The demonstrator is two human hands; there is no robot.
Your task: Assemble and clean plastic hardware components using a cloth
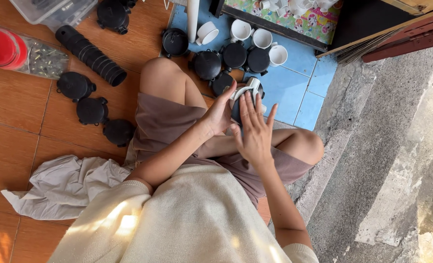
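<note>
I sit cross-legged on the floor and hold a round white junction box with a black lid (248,92) above my knees. My left hand (220,113) grips it from the left side. My right hand (254,130) lies flat over the black lid, fingers spread and pressing on it. Most of the box is hidden behind my hands.
Black lidded boxes (233,61) and white open boxes (241,31) lie on the blue tiles ahead. More black boxes (91,110), a stack of black lids (91,54), a red-lidded jar (0,47), a bag of screws (43,59) and a beige cloth (63,185) lie left. Concrete steps (387,160) are to the right.
</note>
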